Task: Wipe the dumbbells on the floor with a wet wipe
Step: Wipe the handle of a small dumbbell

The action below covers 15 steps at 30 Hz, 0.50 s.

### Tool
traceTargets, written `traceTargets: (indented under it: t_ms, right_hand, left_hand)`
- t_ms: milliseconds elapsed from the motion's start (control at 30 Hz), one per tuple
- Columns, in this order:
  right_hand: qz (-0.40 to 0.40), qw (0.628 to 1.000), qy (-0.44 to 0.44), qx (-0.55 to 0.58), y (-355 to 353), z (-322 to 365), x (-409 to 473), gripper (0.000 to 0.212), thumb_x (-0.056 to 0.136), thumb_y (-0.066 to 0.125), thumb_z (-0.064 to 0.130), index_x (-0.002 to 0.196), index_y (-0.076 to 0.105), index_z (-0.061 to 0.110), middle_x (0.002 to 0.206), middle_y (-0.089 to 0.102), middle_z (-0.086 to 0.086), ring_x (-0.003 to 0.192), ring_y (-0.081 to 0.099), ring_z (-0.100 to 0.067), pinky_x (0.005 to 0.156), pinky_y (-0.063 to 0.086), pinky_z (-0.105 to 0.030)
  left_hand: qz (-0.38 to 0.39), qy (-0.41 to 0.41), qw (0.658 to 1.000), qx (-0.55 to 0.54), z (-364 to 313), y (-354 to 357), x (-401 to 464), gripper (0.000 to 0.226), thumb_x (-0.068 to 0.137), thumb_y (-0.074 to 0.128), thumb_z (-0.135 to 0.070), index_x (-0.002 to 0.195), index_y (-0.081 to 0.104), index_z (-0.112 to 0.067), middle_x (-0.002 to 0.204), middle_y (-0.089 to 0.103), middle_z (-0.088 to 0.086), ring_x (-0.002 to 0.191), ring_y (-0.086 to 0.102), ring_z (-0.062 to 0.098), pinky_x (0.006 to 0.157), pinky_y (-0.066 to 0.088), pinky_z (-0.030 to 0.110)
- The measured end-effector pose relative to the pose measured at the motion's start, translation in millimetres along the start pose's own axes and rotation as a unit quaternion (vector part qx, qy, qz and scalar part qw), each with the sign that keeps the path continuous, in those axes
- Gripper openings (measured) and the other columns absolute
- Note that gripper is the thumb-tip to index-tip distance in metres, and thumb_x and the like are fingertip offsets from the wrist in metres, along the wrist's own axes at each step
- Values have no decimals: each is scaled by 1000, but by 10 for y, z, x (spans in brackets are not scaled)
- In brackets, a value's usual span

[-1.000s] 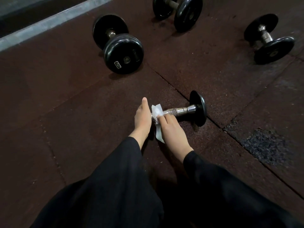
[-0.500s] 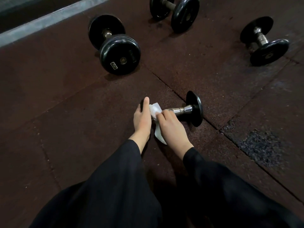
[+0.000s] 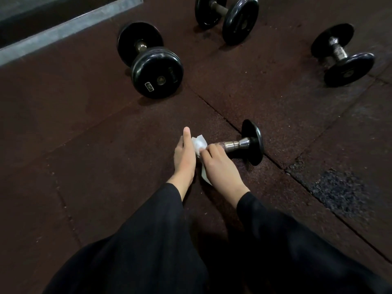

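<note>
The floor [image 3: 89, 128] is covered with dark reddish-brown rubber mats, rough in texture, and thin seams run between them; at the right one patch [image 3: 337, 194] is worn and looks grey and crumbly. In the far left corner a grey metal edge [image 3: 70, 28] runs along the floor in a diagonal line. A small dumbbell [image 3: 250, 145] lies near the middle, its chrome handle pointing to the left and its black right plate standing on a seam. The right hand [image 3: 220, 164] has its grip clamped on a white wet wipe [image 3: 199, 144], which it presses around the left part of the handle. The left hand [image 3: 184, 158] is just beside it with the thumb straight; its fingers are hidden, so I cannot tell if its grip is together or apart. Both arms wear black sleeves. Three bigger black dumbbells rest farther away: one at the far left [image 3: 152, 62], one at the far middle [image 3: 229, 15], one at the far right [image 3: 341, 56], well apart from each other.
</note>
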State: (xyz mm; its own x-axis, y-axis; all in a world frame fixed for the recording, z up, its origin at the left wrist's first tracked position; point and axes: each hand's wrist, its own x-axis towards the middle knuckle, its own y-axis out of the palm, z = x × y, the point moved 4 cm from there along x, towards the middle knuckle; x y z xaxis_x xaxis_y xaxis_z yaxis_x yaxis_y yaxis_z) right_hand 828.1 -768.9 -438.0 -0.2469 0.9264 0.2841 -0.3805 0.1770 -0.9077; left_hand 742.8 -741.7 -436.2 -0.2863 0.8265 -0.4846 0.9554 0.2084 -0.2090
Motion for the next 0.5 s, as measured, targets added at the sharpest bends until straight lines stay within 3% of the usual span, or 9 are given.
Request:
traceTargets:
  t_ms: [100, 167, 300, 500]
  right_hand:
    - [-8, 999, 14, -29, -78, -105, -22, 14, 64, 59, -8, 75, 63, 0, 71, 57, -13, 64, 57, -29, 57, 52, -33]
    - [-32, 998, 43, -42, -158, -226, -10, 23, 70, 39, 1, 73, 62, 1, 71, 57, -14, 65, 57, -30, 57, 51, -32]
    - [-50, 994, 82, -44, -185, -304, 9, 14, 69, 50, -8, 73, 62, -2, 73, 57, -18, 66, 57, -32, 58, 52, -34]
    - [-30, 996, 53, -68, -148, -213, -42, 39, 71, 27, 3, 79, 65, -1, 71, 58, -12, 63, 58, -25, 55, 50, -28]
  left_hand:
    - [6, -7, 1000, 5, 10, -9, 0, 58, 95, 28, -54, 137, 45, -18, 140, 48, 3, 129, 44, 21, 107, 31, 30]
    - [11, -8, 1000, 14, 8, -15, -12, 58, 96, 27, -52, 140, 40, -17, 145, 42, 3, 133, 39, 21, 105, 29, 28]
    - [10, -6, 1000, 22, -1, -19, 9, 58, 96, 26, -52, 140, 41, -16, 144, 44, 5, 132, 40, 22, 104, 30, 29]
    - [9, 4, 1000, 27, -3, -6, 15, 56, 97, 26, -49, 139, 42, -15, 144, 44, 5, 132, 39, 21, 105, 29, 29]
